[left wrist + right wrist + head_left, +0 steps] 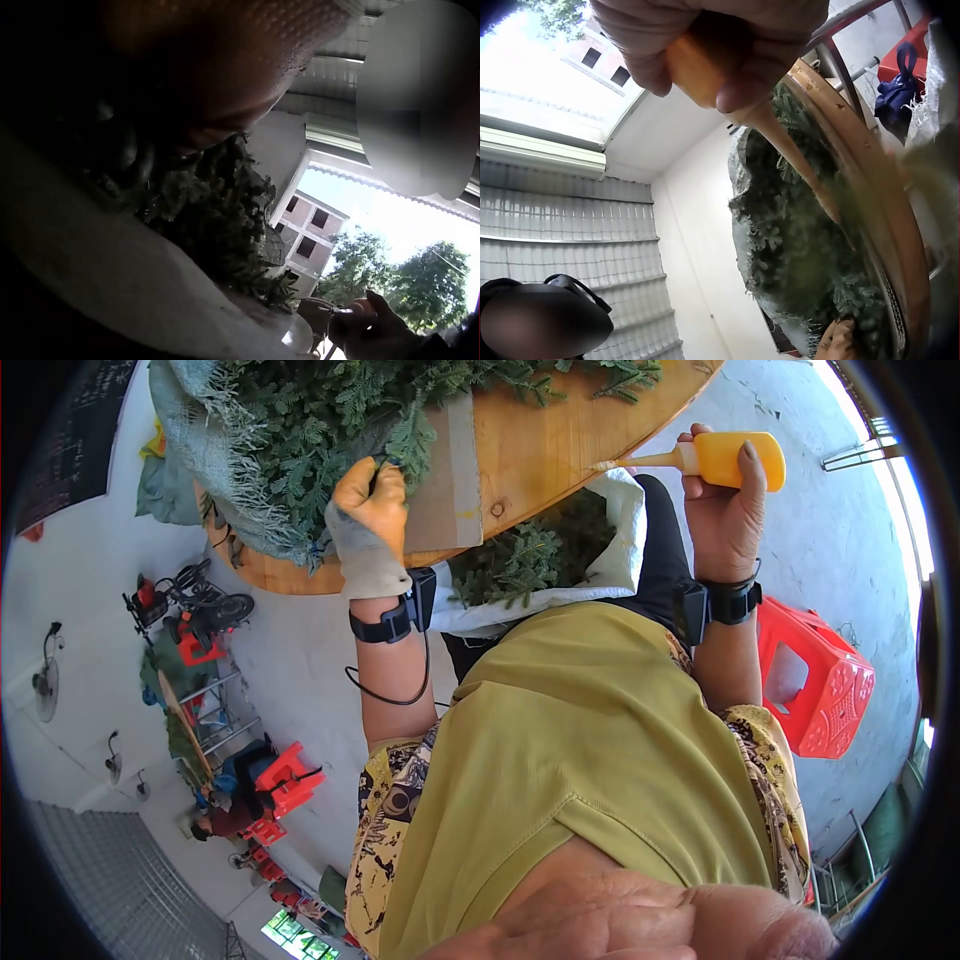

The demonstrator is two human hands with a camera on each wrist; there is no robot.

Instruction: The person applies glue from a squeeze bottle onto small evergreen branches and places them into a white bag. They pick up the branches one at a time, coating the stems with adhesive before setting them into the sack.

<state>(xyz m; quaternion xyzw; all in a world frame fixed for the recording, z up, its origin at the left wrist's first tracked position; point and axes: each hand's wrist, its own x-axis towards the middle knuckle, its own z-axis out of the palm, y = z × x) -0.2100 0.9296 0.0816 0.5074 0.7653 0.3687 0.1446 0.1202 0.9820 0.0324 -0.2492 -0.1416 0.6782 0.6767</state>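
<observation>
At the upper right of the frame, the right hand [722, 510] grips a yellow squeeze bottle [735, 458], its nozzle pointing toward the round wooden counter [560, 440]. Well apart, at upper left, the gloved left hand [370, 520] curls its fingers round the green fronds [300, 420] heaped there.

Sideways yellow bottle [728, 458]; perhaps fern sprig [408, 442]

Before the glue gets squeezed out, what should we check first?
1. Grip of right hand on bottle: ok.
2. Grip of gloved left hand on sprig: ok.
3. Aim of nozzle towards table: ok.
4. Tip touching sprig: not ok, they are well apart.
5. Glue left inside bottle: cannot tell.
</observation>
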